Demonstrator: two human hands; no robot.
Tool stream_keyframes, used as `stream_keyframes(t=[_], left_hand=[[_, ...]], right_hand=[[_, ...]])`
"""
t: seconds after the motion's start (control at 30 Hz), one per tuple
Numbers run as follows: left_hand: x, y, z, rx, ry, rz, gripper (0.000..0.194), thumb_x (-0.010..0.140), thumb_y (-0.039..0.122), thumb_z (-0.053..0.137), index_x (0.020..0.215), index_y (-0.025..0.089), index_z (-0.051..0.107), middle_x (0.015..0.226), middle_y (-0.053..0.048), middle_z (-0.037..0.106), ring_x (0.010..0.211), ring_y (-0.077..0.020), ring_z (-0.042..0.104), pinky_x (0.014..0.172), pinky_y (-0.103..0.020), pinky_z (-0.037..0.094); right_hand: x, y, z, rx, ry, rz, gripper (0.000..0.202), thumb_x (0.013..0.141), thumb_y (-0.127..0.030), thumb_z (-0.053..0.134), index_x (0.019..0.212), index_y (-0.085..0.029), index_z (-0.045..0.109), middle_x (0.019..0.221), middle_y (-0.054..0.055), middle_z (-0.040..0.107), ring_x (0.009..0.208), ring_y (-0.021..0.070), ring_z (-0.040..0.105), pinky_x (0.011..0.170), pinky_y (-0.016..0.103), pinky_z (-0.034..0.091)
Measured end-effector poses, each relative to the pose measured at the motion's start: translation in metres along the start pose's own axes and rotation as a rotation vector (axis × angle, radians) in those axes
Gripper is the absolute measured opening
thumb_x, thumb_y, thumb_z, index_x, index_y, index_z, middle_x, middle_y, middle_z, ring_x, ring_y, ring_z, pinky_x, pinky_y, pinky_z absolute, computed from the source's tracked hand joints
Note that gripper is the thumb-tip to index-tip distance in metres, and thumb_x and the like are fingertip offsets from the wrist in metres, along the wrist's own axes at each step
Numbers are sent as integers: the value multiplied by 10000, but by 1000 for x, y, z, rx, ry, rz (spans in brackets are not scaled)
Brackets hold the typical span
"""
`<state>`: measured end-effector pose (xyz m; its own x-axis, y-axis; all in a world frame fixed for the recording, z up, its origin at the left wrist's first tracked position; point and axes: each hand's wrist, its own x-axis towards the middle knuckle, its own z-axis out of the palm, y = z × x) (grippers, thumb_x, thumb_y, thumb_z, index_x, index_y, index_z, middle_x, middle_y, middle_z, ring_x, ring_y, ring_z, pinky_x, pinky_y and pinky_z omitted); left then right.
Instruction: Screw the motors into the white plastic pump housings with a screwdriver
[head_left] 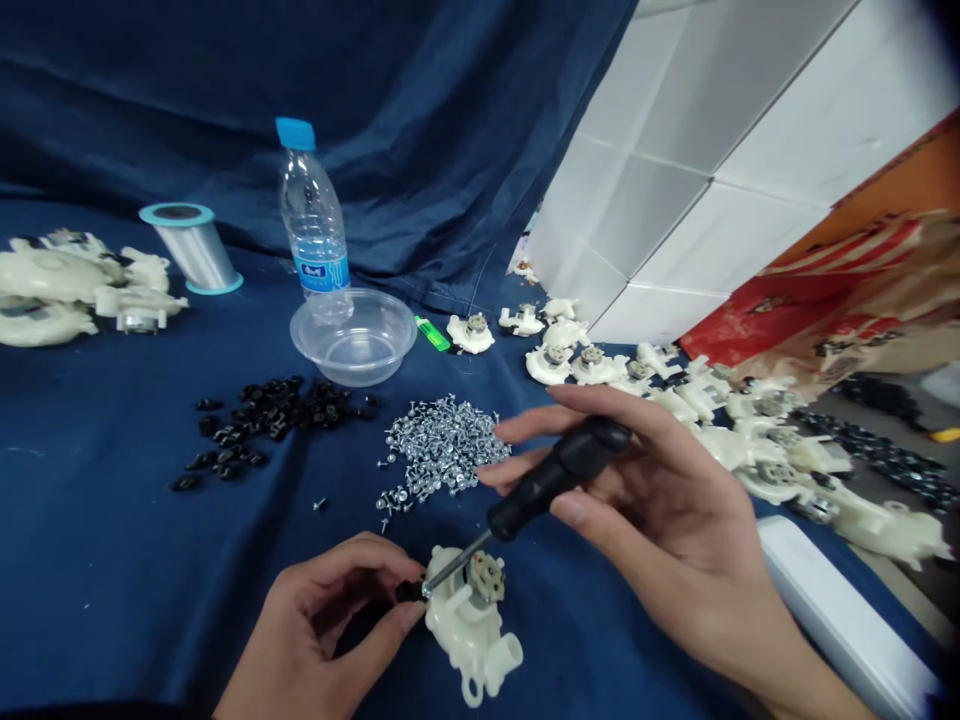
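Observation:
My right hand [637, 520] grips a screwdriver [551, 480] by its black handle, thumb below and some fingers stretched along the far side. The shaft slants down to the left, and its tip meets a small silver screw [427, 590]. Between thumb and fingertips my left hand [330, 615] pinches a small black plastic part [409, 591] against the side of a cream plastic housing [469, 625]. A round metal-coloured motor end shows on that housing, which lies on the blue cloth. The left fingertips partly hide the black part.
A pile of screws [446, 445] lies beyond the housing, black parts [281, 410] to its left. Farther back stand a clear bowl [352, 345], a water bottle [311, 215] and a wire spool [191, 250]. More cream housings [750, 430] lie right, near a white box [840, 620].

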<state>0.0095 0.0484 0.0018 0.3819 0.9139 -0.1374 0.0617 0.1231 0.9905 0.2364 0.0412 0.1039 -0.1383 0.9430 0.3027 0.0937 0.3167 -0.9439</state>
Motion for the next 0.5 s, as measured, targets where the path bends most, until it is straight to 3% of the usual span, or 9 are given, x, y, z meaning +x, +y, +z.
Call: stream_keyframes(t=[0.13, 0.2, 0.37, 0.5], left_hand=[[0, 0, -3, -9, -25, -19, 37, 830, 301, 763, 850, 297, 732, 890, 30, 712, 803, -124, 710, 759, -132, 584], [2, 0, -4, -7, -58, -12, 44, 832, 292, 763, 855, 289, 726, 875, 26, 707, 804, -129, 711, 756, -137, 585], [1, 5, -2, -35, -29, -34, 35, 827, 284, 755, 829, 282, 720, 861, 27, 696, 806, -124, 697, 758, -130, 570], [-2, 10, 3, -78, 12, -52, 43, 794, 276, 761, 803, 278, 719, 847, 33, 693, 796, -121, 691, 756, -129, 559]], right_hand=[[3, 1, 1, -69, 154, -8, 485, 855, -56, 768, 1222, -334, 614, 937, -20, 707, 815, 166, 763, 744, 243, 662], [4, 2, 1, -124, 194, -12, 514, 821, -86, 814, 1222, -349, 627, 932, -29, 694, 785, 161, 756, 743, 254, 664], [5, 0, 1, -72, 28, 43, 517, 953, -58, 622, 1378, -343, 543, 1140, 26, 695, 986, 171, 756, 843, 233, 647], [3, 2, 3, -153, 203, 10, 519, 793, -108, 843, 1199, -351, 631, 893, -29, 694, 772, 166, 750, 709, 247, 664]])
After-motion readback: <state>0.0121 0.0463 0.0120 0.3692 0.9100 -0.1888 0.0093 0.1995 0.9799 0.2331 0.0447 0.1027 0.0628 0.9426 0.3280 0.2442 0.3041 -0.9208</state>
